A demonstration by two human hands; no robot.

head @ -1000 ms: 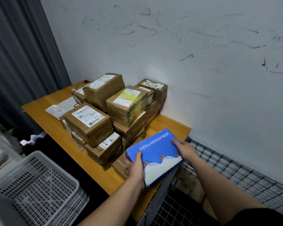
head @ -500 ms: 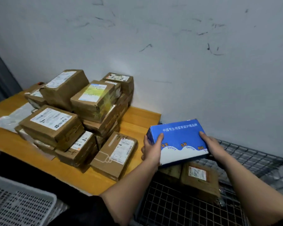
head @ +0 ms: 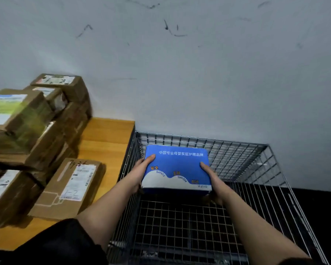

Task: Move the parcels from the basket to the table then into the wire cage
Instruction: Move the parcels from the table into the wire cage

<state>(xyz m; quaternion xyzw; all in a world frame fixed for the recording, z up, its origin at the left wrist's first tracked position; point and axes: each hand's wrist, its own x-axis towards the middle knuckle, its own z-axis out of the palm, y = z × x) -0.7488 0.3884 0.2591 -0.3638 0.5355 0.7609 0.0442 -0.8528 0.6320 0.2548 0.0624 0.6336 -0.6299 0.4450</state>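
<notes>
Both forearms ran up from the bottom of the frame over the wire cage (head: pixel 271 169), lower centre to right. Left hand (head: pixel 141 173) gripped the left edge of the blue box (head: pixel 177 167), thumb on the top face, other fingers hidden under it. Right hand (head: pixel 211 178) gripped the right edge the same way, thumb on top. The box was held level above the open top of the cage, toward its back-left corner; whether its underside touched anything inside, can't tell. Top face was blue with a white wave band along the near edge and printed text.

Left of the cage, the wooden table (head: pixel 111 131) butted against the cage wall. A flat brown parcel (head: pixel 69 188) with a white label lay on the table near its cage-side edge, lower left of the frame. Behind and left of it sat a stack of brown parcels (head: pixel 36 119), blurred, reaching the left edge of the frame.

Far side: a grey wall (head: pixel 199 73) with dark scuff marks filled the upper frame behind the table and cage.
</notes>
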